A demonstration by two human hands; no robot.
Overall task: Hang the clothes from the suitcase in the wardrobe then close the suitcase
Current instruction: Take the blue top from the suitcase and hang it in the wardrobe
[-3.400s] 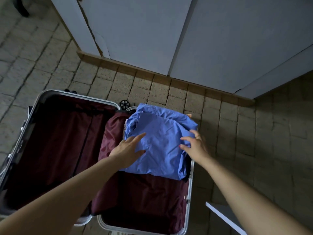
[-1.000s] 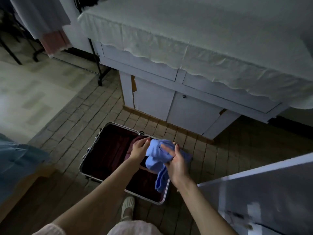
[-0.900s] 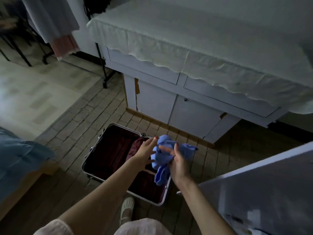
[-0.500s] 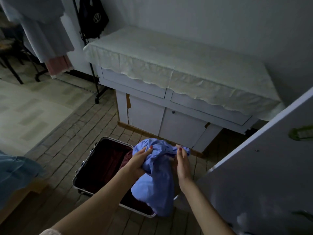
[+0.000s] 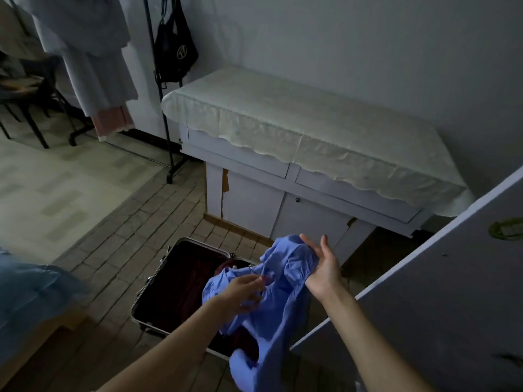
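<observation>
two hands hold one blue shirt (image 5: 278,304) above one open suitcase (image 5: 181,281).

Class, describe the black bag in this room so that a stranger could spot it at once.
Start at the white cabinet draped with a pale cloth against the far wall. Just left of it stands a thin black rack pole. The black bag hangs there, dark with a round emblem, unlike the pale garments further left.

The blue shirt (image 5: 278,301) hides the suitcase's (image 5: 181,278) right half, and the bottom edge crops its hem. The left hand (image 5: 243,291) is motion-blurred, its grip unclear. The white door (image 5: 441,292) at lower right runs off frame.
</observation>
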